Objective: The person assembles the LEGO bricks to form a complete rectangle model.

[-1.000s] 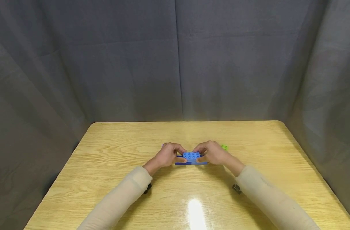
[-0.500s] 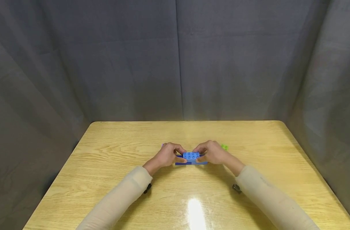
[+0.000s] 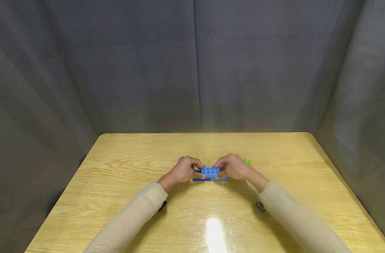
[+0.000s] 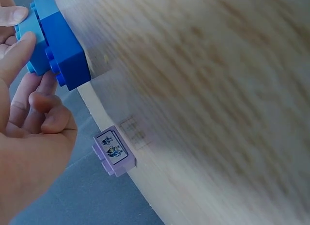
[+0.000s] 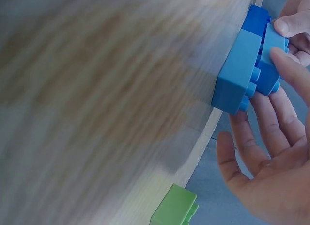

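A light blue building brick (image 3: 210,171) with studs on top lies across two lower bricks standing end to end. The lower left one is a dark blue brick (image 4: 68,50); the lower right one is a medium blue brick (image 5: 238,67). My left hand (image 3: 183,170) pinches the upper brick's left end between thumb and fingers. At its right end, my right hand (image 3: 235,168) pinches it the same way. Studs of both lower bricks show past the upper brick's ends in the wrist views. Whether the upper brick is fully seated, I cannot tell.
A lilac brick (image 4: 114,151) with a printed picture stands on the wooden table (image 3: 132,154), mostly hidden behind my left hand in the head view. Beyond my right hand is a green brick (image 3: 247,162). Grey curtains (image 3: 148,70) surround the table's back and sides.
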`<action>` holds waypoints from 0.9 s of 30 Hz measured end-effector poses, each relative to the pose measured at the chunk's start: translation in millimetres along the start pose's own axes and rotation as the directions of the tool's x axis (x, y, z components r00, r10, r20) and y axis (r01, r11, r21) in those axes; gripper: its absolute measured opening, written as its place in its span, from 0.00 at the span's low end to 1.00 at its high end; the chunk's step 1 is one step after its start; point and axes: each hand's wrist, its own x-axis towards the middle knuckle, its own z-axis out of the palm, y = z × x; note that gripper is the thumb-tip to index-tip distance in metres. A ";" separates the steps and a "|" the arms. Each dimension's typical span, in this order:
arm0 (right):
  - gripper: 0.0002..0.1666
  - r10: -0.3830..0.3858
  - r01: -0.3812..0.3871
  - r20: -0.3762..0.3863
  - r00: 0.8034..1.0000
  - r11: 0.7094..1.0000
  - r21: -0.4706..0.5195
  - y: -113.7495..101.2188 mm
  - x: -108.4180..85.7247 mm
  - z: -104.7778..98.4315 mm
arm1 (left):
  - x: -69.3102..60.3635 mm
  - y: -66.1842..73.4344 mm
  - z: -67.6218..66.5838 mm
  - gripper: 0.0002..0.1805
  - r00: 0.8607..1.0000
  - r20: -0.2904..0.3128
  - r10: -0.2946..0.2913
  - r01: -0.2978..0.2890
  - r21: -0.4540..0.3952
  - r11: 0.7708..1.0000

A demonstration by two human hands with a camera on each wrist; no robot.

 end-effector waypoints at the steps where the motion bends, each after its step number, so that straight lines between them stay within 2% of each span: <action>1: 0.16 0.000 0.000 0.000 1.000 1.000 0.003 -0.1 -0.1 -0.1 | 0.1 0.0 0.1 0.14 1.000 -0.001 0.003 -0.003 0.002 1.000; 9: 0.15 -0.030 0.030 -0.011 0.999 1.000 0.000 -0.4 -1.4 0.1 | -0.4 -0.2 1.7 0.14 1.000 -0.007 0.014 -0.014 0.006 1.000; 20: 0.17 -0.040 0.040 0.013 0.999 0.999 0.013 2.9 -0.4 -1.8 | -1.0 -0.1 0.8 0.14 1.000 0.011 0.012 -0.012 -0.012 1.000; 27: 0.15 -0.061 0.061 -0.003 0.998 0.997 -0.038 0.7 -0.2 -1.1 | -0.9 -0.3 1.6 0.15 0.999 -0.011 0.034 -0.034 0.003 0.999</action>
